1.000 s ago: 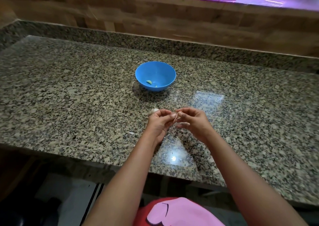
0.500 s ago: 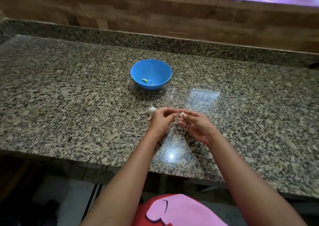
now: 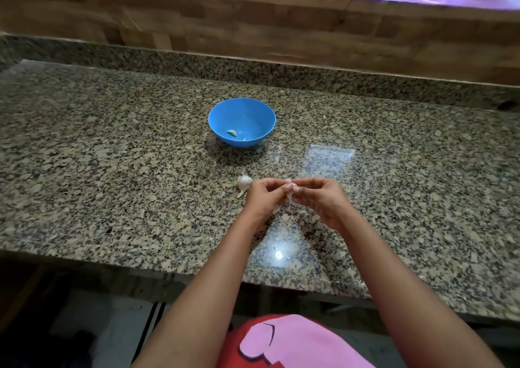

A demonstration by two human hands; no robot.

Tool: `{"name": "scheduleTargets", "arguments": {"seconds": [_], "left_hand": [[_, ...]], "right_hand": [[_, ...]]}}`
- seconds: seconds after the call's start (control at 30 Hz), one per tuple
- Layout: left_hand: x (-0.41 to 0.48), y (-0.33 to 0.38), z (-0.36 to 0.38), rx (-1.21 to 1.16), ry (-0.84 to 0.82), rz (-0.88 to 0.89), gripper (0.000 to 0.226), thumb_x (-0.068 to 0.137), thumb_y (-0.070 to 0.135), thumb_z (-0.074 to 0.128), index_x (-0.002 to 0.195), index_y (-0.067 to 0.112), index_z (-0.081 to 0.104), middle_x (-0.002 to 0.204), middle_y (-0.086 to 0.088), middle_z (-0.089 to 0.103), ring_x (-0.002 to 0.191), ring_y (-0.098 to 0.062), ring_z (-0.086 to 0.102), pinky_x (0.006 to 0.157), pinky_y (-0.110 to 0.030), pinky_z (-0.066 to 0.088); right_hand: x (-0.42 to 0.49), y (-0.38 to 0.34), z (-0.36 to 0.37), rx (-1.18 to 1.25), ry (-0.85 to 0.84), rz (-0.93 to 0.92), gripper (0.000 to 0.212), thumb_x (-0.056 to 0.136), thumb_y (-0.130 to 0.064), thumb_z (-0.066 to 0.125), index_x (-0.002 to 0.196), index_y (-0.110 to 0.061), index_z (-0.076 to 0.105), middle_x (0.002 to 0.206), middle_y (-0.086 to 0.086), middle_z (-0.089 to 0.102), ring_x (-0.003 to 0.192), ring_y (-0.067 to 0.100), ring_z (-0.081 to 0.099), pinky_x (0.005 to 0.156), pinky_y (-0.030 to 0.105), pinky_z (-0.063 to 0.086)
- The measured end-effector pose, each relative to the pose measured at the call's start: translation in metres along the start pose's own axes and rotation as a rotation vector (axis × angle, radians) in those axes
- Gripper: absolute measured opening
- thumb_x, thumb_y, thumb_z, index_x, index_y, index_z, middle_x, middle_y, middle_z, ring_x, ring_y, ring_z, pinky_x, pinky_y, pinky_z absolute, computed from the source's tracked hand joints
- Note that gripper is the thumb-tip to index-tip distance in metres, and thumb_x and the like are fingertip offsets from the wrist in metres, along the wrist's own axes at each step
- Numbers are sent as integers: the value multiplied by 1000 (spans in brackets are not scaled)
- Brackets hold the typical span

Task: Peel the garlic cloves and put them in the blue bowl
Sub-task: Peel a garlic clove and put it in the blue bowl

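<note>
Blue bowl [image 3: 242, 108] holds 1 peeled clove [image 3: 232, 133]; both hands' fingers [image 3: 284, 188] pinch a garlic clove [image 3: 290, 183].

Both forearms are extended from the lower frame edge, converging at frame centre. The left hand [image 3: 264, 196] and right hand [image 3: 320, 199] are held knuckles up, fingers curled, fingertips [image 3: 289, 189] brought together in a pinch on a small pale piece between them.

A blue bowl [image 3: 242, 120] and white garlic bulb [image 3: 243, 182] sit on speckled grey-and-black granite counter [image 3: 112, 156].
</note>
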State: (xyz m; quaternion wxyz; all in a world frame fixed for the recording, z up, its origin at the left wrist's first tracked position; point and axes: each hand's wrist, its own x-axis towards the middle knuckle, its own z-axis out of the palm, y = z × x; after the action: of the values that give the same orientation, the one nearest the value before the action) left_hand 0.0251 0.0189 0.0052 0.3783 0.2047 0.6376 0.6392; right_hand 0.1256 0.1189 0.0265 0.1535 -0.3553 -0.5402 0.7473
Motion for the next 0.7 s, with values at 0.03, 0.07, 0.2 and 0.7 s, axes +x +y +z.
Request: {"name": "scheduleTargets", "arguments": {"seconds": [0.03,0.07,0.2,0.7], "left_hand": [[1,-1,0,-5,0,5,17,85,5,65,99,-3,66,85,-8,69,74,-14,64,68,-19,55],[1,-1,0,-3,0,15,15,85,5,65,98,-2,67,85,-8,69,76,-13,65,70,-19,54],[0,-3,-1,6,1,54,9,84,4,66,92,4,68,83,-3,69,74,-8,65,69,-16,52],[0,5,-2,-128,0,3,21,84,0,64,104,-4,63,92,-8,67,81,-12,64,72,-17,54]], "right_hand": [[0,-1,1,-47,13,-12,21,73,5,68,94,8,65,84,17,69,73,23,68,71,27,58],[0,-2,1,-111,29,-29,18,74,4,69,92,6,66,82,15,69,71,22,67,69,26,58],[-2,-4,4,-284,74,-134,7,75,2,72,79,-2,67,70,10,67,60,16,61,63,26,54],[-3,-14,1,83,-38,201,12,75,3,63,87,3,65,81,13,69,75,23,66,71,32,59]]}}
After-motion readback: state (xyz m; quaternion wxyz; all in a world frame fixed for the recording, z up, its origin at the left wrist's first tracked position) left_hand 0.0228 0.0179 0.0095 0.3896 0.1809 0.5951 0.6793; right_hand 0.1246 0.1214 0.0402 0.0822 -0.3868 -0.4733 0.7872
